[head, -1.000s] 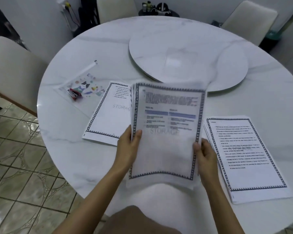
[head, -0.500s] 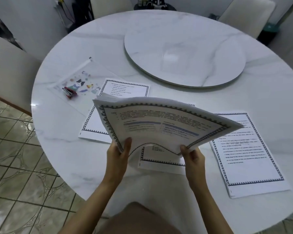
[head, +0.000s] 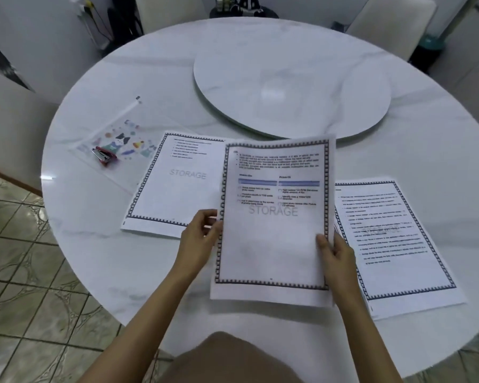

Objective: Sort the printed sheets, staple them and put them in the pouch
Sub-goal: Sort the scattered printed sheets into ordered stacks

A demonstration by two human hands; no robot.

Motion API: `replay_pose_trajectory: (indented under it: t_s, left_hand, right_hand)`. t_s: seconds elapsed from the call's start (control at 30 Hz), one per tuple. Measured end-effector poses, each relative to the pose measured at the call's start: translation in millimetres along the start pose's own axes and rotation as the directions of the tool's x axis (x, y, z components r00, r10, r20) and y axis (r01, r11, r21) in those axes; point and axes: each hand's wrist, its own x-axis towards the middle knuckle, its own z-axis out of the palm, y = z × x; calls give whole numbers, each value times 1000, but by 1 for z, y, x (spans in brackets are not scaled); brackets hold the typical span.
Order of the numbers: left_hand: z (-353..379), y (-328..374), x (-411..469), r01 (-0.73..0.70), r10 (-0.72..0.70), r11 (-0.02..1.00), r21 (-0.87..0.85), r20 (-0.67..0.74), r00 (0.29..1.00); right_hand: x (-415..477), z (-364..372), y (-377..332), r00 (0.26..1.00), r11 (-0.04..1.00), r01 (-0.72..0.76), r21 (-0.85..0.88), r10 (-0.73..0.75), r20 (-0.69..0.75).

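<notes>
Stack (head: 273, 230) held over the table's (head: 138, 266) near edge: left hand (head: 198, 239) fingers curl round its left side, right hand (head: 336, 255) thumb pinches the right side (prob. squaring it for sorting). Pouch (head: 122, 134) w/ stapler (head: 104, 157) on it lies by the left edge.

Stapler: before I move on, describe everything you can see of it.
The stapler is small, with a red body and a silvery top arm; it looks like plastic and metal. Whether it is fully closed is too blurred to tell. It lies low and angled on the clear printed pouch, on the left part of the table, left of the flat sheet. Only the pouch touches it. The left hand and right hand both hold the held sheets, away from it.
</notes>
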Motion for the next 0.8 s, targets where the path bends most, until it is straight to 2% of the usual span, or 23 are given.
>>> replay_pose_trajectory:
  t_s: [0.13, 0.33, 0.5, 0.63, 0.8]
  left_hand:
    - [-15, -12, 8, 80, -82, 995, -55, -32, 996]
    - [-54, -27, 43, 101, -89, 993, 58, -178, 980]
    - [-93, -33, 85, 139, -29, 931, 336, -312, 950]
    - [-112, -43, 119, 250, -90, 828, 502, -321, 943]
    - [-110, -41, 133, 296, -118, 736, 609, -314, 942]
  right_hand:
    - [-3, -5, 21, 996, 996, -85, -24, 84, -23]
    - [-5, -7, 42, 983, 982, -170, -78, 163, -83]
    - [-2, -7, 47, 977, 972, -199, -127, 185, -108]
    - [-1, -4, 46, 970, 964, -221, -146, 201, -136]
    - [-2, -2, 43, 961, 959, -241, -151, 213, -178]
